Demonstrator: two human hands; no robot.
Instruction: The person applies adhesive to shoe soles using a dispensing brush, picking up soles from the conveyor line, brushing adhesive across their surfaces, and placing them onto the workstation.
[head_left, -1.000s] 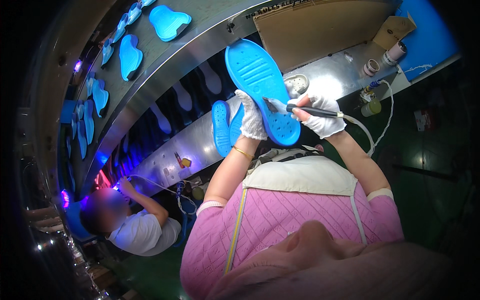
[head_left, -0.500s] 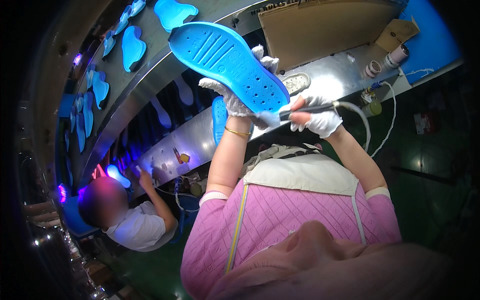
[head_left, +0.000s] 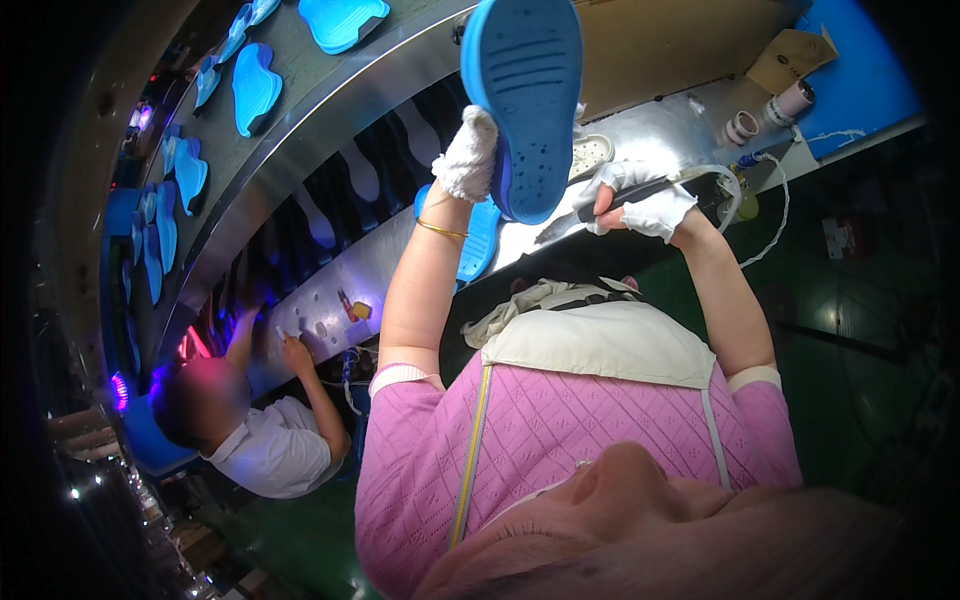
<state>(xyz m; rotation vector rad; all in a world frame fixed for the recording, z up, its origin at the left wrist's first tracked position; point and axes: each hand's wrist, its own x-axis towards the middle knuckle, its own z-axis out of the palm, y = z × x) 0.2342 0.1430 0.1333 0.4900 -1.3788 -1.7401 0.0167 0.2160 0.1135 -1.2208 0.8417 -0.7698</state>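
Note:
My left hand [head_left: 468,158], in a white glove, grips a blue shoe sole [head_left: 525,110] and holds it raised over the metal bench. Its ribbed and dotted face is turned toward me; some of my fingers are hidden behind it. To the right, my gloved right hand [head_left: 645,208] with bare fingertips is closed around a slim dark brush [head_left: 572,220] joined to a pale hose [head_left: 722,178]. The brush tip sits below and right of the sole, apart from it. Another blue sole [head_left: 480,242] lies on the bench beneath my left wrist.
A curved conveyor [head_left: 300,85] at the left carries several blue soles [head_left: 258,88]. A cream sole [head_left: 592,152], a cardboard sheet [head_left: 660,40] and two rolls [head_left: 741,127] are on the bench's far side. A co-worker [head_left: 270,440] sits lower left, beside the bench.
My left hand has moved the sole up and swung it more upright, away from the brush. My right hand has shifted slightly right, still gripping the brush. Soles on the conveyor have shifted slightly.

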